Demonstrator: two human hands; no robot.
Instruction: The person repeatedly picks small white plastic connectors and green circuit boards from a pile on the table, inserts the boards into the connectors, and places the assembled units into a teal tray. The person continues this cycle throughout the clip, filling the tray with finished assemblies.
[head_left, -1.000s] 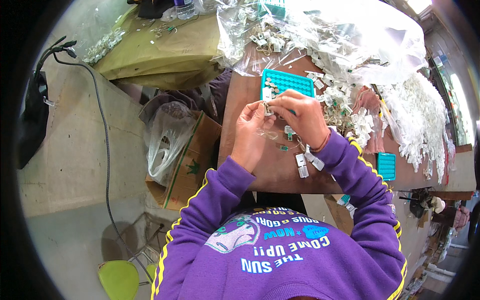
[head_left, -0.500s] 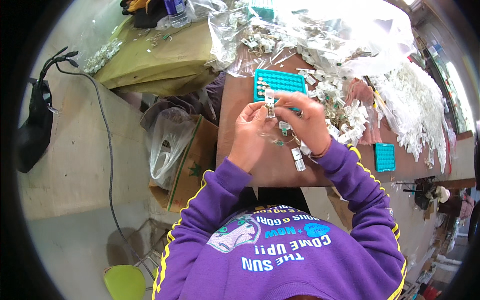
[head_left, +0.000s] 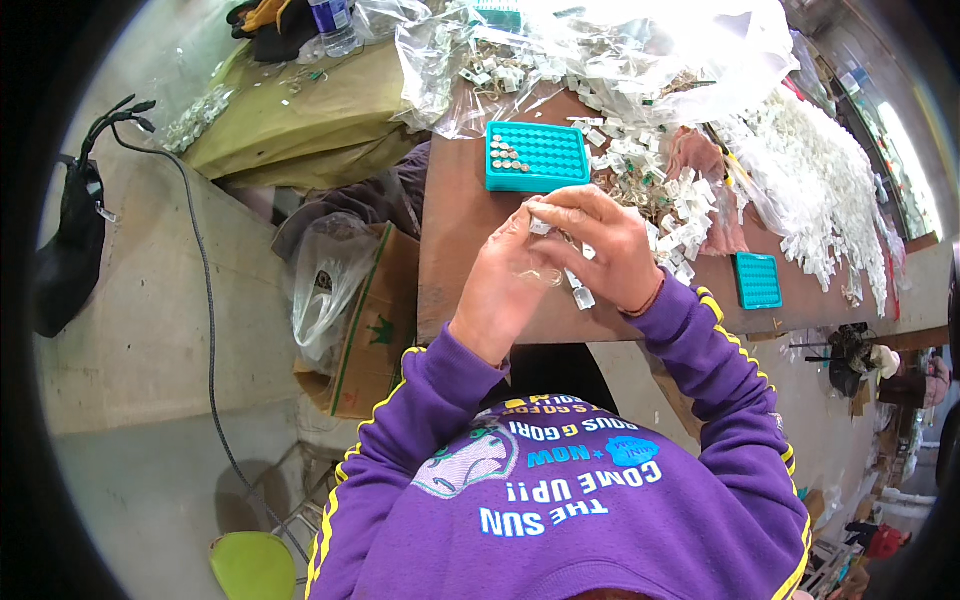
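Observation:
My left hand [head_left: 498, 285] and my right hand [head_left: 612, 252] meet above the brown table, below a teal tray [head_left: 556, 185]. Between their fingertips they pinch a small white plastic case [head_left: 540, 226], mostly covered by the fingers. From under it a thin pale wire loop [head_left: 543, 277] hangs over the left palm. Several round silvery button cells [head_left: 504, 153] sit in pockets at the tray's left side. Just below my right hand's fingers lies another white case [head_left: 582, 296].
Right of my hands spreads a heap of white cases and small green boards [head_left: 650, 165]. A small teal tray [head_left: 758, 281] lies near the table's right front. Farther right is a large white pile [head_left: 800, 190]. A cardboard box [head_left: 365, 320] stands beside the table's left edge.
The white case stood upright and unfolded between my fingers; now my right fingers have closed over it and mostly hide it. The whole view has shifted slightly.

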